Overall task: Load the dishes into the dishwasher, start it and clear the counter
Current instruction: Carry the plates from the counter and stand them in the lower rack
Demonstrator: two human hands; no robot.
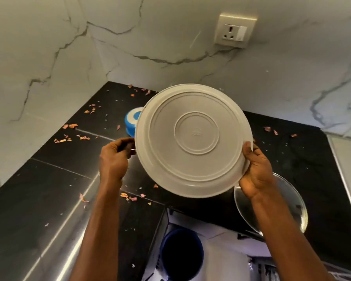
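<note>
plate (192, 138): tilted above the black counter (48, 189), underside showing.
right hand (255, 173): grips the right rim.
left hand (113, 157): curled at left rim; hold unclear.
advice: steady both rims, tip scraps toward the blue bin (181, 254).

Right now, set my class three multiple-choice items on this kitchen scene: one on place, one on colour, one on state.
1. Where is the blue-and-white tub? A on the counter behind the white plate; B in a bucket; C on the socket.
2. The counter is: A white; B black; C green.
3. The white plate is: A flat; B broken; C lifted, tilted.
Key: A, it peeks out past the plate's left rim; B, dark slabs; C, the right hand grips its rim, underside showing.
</note>
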